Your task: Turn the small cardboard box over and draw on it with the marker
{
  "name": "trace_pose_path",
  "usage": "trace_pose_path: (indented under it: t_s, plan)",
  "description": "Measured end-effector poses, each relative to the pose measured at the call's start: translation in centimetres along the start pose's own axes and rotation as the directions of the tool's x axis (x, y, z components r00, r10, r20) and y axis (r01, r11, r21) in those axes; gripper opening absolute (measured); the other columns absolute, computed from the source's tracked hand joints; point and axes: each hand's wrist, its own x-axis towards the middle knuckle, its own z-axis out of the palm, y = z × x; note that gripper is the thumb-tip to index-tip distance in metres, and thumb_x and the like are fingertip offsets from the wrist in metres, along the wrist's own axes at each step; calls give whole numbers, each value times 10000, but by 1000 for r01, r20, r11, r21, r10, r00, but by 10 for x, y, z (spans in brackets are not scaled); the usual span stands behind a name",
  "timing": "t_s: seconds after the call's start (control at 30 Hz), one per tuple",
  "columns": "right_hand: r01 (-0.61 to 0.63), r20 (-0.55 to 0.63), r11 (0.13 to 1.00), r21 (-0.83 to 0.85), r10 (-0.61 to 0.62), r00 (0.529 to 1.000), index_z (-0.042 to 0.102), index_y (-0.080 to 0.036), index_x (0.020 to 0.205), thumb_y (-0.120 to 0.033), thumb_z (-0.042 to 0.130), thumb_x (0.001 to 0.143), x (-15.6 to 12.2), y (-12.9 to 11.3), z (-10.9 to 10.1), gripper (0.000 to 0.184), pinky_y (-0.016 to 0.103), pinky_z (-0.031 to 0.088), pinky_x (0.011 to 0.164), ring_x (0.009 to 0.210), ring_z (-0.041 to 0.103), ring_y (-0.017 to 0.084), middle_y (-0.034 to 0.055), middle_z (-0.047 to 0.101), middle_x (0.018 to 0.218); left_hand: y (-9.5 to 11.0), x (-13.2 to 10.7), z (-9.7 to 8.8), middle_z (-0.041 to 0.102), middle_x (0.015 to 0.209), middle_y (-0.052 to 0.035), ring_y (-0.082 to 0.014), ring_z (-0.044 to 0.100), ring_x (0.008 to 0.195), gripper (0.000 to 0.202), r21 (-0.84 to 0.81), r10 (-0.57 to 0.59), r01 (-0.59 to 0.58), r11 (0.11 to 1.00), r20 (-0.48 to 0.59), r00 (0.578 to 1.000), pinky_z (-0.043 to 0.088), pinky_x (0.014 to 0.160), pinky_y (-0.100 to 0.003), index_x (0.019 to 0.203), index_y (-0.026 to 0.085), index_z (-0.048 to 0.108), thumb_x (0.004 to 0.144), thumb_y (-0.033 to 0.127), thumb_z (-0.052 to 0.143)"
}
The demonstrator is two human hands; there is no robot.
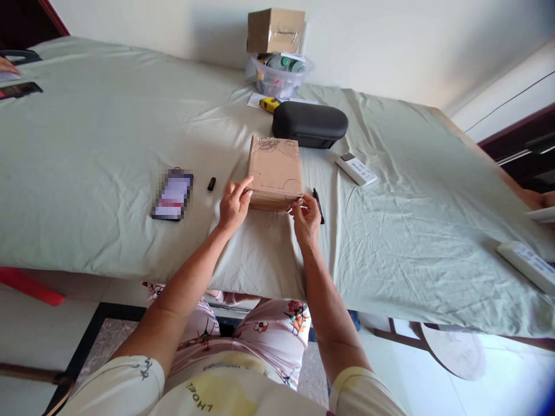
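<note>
A brown cardboard box [275, 167] with pen drawings on its top lies on the pale green sheet [108, 133]. My left hand [234, 203] grips its near left corner, thumb and fingers curled against the edge. My right hand [306, 218] pinches the near right corner of the box. A black pen [318, 204] lies on the sheet just right of my right hand, and its cap [211, 184] rests left of my left hand.
A phone [172, 195] lies left of the cap. Behind the box sit a black zip case [309, 123], a yellow tape measure [269, 104], a plastic tub [281, 76] with a cardboard box [275, 30] on top. A white remote [356, 169] lies right; another remote [526, 264] far right.
</note>
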Motion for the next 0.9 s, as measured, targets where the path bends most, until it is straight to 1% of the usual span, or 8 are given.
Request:
trace_pose_path:
  t_s: [0.17, 0.27, 0.33, 0.5, 0.63, 0.73, 0.8, 0.9]
  plan:
    - [39, -37, 990, -132, -44, 998, 724, -226, 1085, -582, 564, 977, 7, 2, -12, 405, 347, 576, 756, 775, 657, 169, 33, 691, 905, 1, 0, 1, 650, 1005, -53, -171, 655, 907, 419, 19, -20, 20, 1000, 2, 1000, 580, 800, -280, 1353, 269, 690, 1107, 527, 469]
    - [77, -145, 923, -377, -140, 979, 757, -226, 1106, -470, 566, 972, 17, 13, -30, 338, 430, 563, 915, 933, 672, 218, 79, 735, 1031, 0, -4, 2, 648, 1062, -64, -183, 657, 963, 445, 3, -26, 26, 1000, 35, 999, 595, 856, -306, 1434, 284, 636, 1096, 536, 494]
    - [62, -157, 851, -521, -167, 973, 778, -231, 1145, -355, 602, 919, 23, 24, -42, 312, 492, 529, 1009, 1019, 655, 246, 99, 738, 1091, -1, -7, 2, 647, 1148, -87, -204, 657, 1031, 501, -27, -26, 28, 999, 66, 997, 602, 890, -328, 1506, 288, 571, 1073, 539, 548]
    - [-3, -33, 731, -682, -27, 999, 840, -227, 1064, -179, 566, 829, 22, 38, -50, 364, 502, 496, 1017, 1018, 613, 263, 127, 708, 1050, -3, -11, 5, 635, 1246, -101, -221, 648, 1094, 557, -62, -27, 35, 997, 119, 992, 605, 958, -369, 1569, 298, 483, 1048, 442, 618]
    - [-127, -74, 757, -641, 104, 992, 849, -229, 1044, -169, 561, 815, 19, 33, -45, 373, 457, 511, 935, 899, 597, 236, 99, 675, 990, -5, -10, 4, 629, 1299, -105, -224, 646, 1127, 574, -62, -34, 43, 997, 141, 989, 598, 995, -384, 1591, 309, 452, 1045, 372, 615]
    - [-166, -112, 860, -482, 127, 986, 823, -206, 1099, -259, 562, 872, 23, 32, -44, 349, 435, 527, 901, 860, 593, 216, 64, 651, 921, -6, -9, 2, 626, 1345, -118, -240, 638, 1185, 597, -67, -42, 54, 996, 179, 983, 581, 1038, -404, 1613, 314, 426, 1049, 375, 611]
    - [-134, -134, 936, -324, 94, 986, 761, -196, 1245, -370, 565, 933, 26, 31, -44, 408, 412, 549, 853, 859, 596, 205, 55, 634, 940, -7, -9, 1, 619, 1367, -124, -249, 632, 1214, 614, -70, -45, 60, 996, 194, 980, 569, 1063, -413, 1623, 317, 413, 1048, 382, 618]
    - [32, -182, 976, -218, -73, 981, 596, -240, 1481, -531, 621, 952, 24, 24, -40, 604, 403, 579, 838, 991, 624, 218, 84, 613, 1121, -7, -8, 1, 610, 1365, -123, -252, 633, 1219, 627, -80, -48, 65, 995, 198, 979, 556, 1084, -415, 1625, 318, 412, 1043, 378, 636]
